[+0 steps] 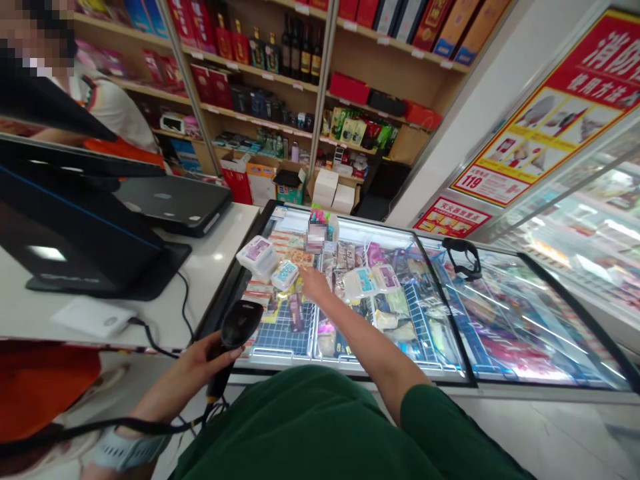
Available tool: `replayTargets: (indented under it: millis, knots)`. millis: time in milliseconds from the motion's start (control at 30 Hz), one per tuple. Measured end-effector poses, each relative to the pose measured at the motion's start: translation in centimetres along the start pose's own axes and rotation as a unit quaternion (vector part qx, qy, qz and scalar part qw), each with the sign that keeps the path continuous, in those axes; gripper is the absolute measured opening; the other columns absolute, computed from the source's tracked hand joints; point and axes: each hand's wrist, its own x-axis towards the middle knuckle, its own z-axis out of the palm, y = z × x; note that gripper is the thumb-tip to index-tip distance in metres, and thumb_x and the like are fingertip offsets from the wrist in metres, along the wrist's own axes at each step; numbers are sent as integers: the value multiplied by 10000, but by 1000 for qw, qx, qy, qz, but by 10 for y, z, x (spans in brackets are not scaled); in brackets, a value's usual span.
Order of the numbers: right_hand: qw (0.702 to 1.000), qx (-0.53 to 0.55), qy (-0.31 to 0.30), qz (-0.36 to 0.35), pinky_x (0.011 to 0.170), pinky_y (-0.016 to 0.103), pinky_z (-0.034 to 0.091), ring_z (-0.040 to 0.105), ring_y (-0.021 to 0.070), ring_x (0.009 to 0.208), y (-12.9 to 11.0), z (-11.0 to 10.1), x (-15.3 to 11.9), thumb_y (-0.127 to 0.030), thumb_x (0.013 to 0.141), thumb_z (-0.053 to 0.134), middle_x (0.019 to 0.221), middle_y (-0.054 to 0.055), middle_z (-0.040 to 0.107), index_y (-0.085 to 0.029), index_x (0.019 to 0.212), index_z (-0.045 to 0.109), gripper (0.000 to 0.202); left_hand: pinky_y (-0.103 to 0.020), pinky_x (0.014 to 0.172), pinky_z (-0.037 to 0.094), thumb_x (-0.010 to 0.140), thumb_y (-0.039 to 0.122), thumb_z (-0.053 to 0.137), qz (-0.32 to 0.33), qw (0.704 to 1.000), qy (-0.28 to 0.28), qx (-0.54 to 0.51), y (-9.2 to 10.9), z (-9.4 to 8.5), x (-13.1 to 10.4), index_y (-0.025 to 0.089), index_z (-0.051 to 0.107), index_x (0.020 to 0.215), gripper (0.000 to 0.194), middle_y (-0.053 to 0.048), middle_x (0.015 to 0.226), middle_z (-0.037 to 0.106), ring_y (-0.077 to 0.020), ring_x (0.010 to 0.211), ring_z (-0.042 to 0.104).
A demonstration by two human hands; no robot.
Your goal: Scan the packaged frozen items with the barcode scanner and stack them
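Observation:
My left hand [213, 360] is wrapped round the handle of a black barcode scanner [242, 323], its cable hanging below. Stretched forward over the glass-topped freezer [425, 373], my right hand [311, 283] is at a small clear pack with a blue and white label [285, 275]; its fingertips are too small to make out. Just left of that pack sit stacked white packs with purple labels [257, 253]. To the right of my right hand, a blue-labelled pack [361, 282] and a purple-labelled one [387, 277] lie side by side on the glass.
A black monitor stand [85, 233], a closed black device [170, 200] and a white power bank [93, 317] are on the counter at left. A black strap-like frame [463, 257] rests on the freezer. Stocked shelves [260, 73] stand behind; a person in white [117, 107] is at upper left.

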Motion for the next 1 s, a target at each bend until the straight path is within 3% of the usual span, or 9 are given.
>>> replayTargets:
  millis: [100, 167, 267, 367, 533, 733, 1000]
  knots:
    - [999, -23, -17, -17, 948, 409, 471, 560, 295, 1212, -5, 1, 31, -96, 922, 477, 1355, 166, 562, -230, 1464, 449, 559, -465, 1032, 509, 578, 661, 823, 3, 999, 42, -21, -11, -7, -2, 194, 766, 1047, 664, -105, 1052, 794, -360, 1080, 695]
    - [999, -35, -25, -32, 989, 438, 452, 530, 304, 1267, -7, 2, 47, -98, 941, 458, 1423, 157, 522, -267, 1487, 422, 573, -464, 1034, 507, 586, 652, 824, 2, 999, 40, -20, -18, -11, -2, 186, 761, 1069, 674, -115, 1054, 792, -360, 1085, 695]
    - [997, -48, -31, -59, 1068, 474, 402, 492, 290, 1324, -8, 2, 65, -144, 983, 458, 1498, 103, 470, -334, 1476, 431, 529, -453, 1044, 499, 618, 611, 829, -1, 999, 28, -28, -23, -13, -1, 178, 752, 1085, 641, -119, 1083, 785, -355, 1112, 685]
    - [995, -60, -34, -79, 1076, 521, 416, 497, 292, 1316, -7, 3, 73, -259, 994, 542, 1486, 96, 473, -283, 1431, 482, 442, -431, 1047, 498, 627, 597, 830, 0, 998, 43, -54, -19, -13, -1, 183, 749, 1069, 610, -103, 1091, 785, -347, 1124, 679]
    - [993, -79, -37, -85, 1015, 517, 488, 567, 274, 1218, -1, 3, 70, -351, 968, 614, 1386, 106, 542, -199, 1342, 545, 410, -428, 1043, 499, 657, 581, 819, -8, 1000, -1, -12, -17, -18, 3, 183, 741, 1091, 594, -101, 1133, 773, -352, 1138, 671]
    - [992, -78, -56, -85, 1000, 513, 500, 585, 270, 1191, 3, 8, 59, -363, 958, 630, 1360, 105, 559, -185, 1329, 550, 419, -429, 1015, 518, 704, 589, 781, -8, 1000, -15, 18, -25, -22, 12, 180, 719, 1144, 604, -100, 1115, 775, -347, 1129, 677]
    - [993, -47, -79, -75, 942, 470, 539, 620, 244, 1119, 6, 9, 56, -373, 965, 620, 1301, 97, 593, -177, 1289, 573, 381, -426, 1016, 521, 643, 636, 798, -8, 1000, -8, 22, -14, -17, 9, 174, 738, 1069, 632, -107, 1081, 782, -346, 1106, 688]
